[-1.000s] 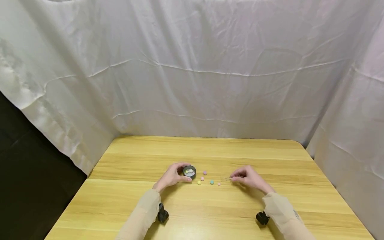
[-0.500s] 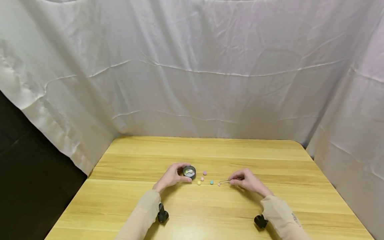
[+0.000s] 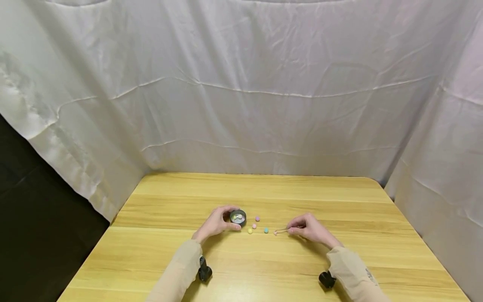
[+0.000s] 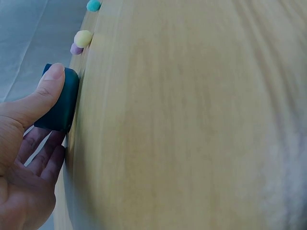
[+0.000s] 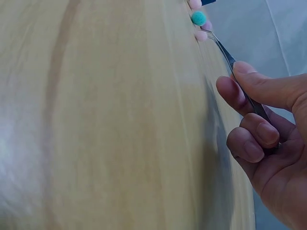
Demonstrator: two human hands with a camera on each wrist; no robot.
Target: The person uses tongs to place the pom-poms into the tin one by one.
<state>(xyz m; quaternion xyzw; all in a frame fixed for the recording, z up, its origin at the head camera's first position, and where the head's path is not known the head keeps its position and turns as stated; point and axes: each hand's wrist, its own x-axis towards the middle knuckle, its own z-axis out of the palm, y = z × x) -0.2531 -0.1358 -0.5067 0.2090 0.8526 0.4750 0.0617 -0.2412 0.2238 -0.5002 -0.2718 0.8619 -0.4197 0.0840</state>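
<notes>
My left hand (image 3: 216, 222) grips a small dark round container (image 4: 67, 103) between thumb and fingers at its left side. Several pale pompoms (image 3: 240, 217) lie inside it. In my right hand (image 3: 312, 228) a pair of thin metal tweezers (image 5: 229, 56) is pinched, pointing left. Their tips are at a small pink pompom (image 5: 200, 36), the rightmost of the loose ones; whether they grip it firmly, I cannot tell. Between the hands lie a teal pompom (image 3: 266, 230), a yellow pompom (image 3: 250, 231), another pink pompom (image 3: 254, 226) and a purple pompom (image 3: 257, 219).
The wooden table (image 3: 264, 268) stretches in front of me and to both sides. Pale curtains (image 3: 241, 121) hang along its back and sides. A black camera sits on each wrist, the left camera (image 3: 205, 270) and the right camera (image 3: 327, 279).
My right hand has shifted slightly left and down, bringing the tweezer tips to the rightmost pink pompom. My left hand and the container have stayed in place.
</notes>
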